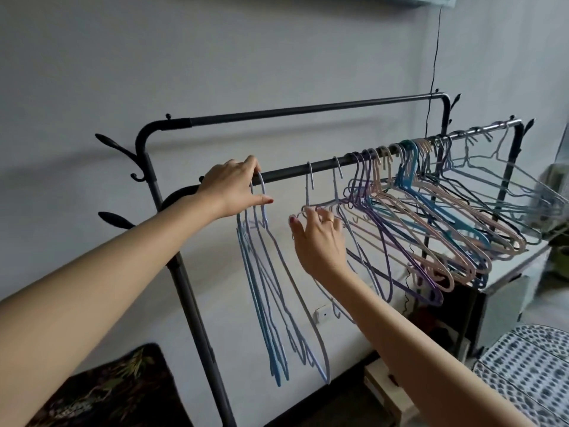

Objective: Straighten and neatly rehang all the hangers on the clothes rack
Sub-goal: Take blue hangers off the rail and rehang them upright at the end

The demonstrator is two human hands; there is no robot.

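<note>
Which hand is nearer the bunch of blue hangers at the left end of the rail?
Left. The left hand holds the hooks of the blue hanger bunch at the rail. The right hand is off to the bunch's right, fingers on a lavender hanger.

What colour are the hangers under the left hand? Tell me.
Light blue and lavender hangers, below the left hand; head view.

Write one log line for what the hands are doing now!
left hand: holds blue hangers at rail | right hand: grips lilac hanger | rest: tangled bunch
</note>
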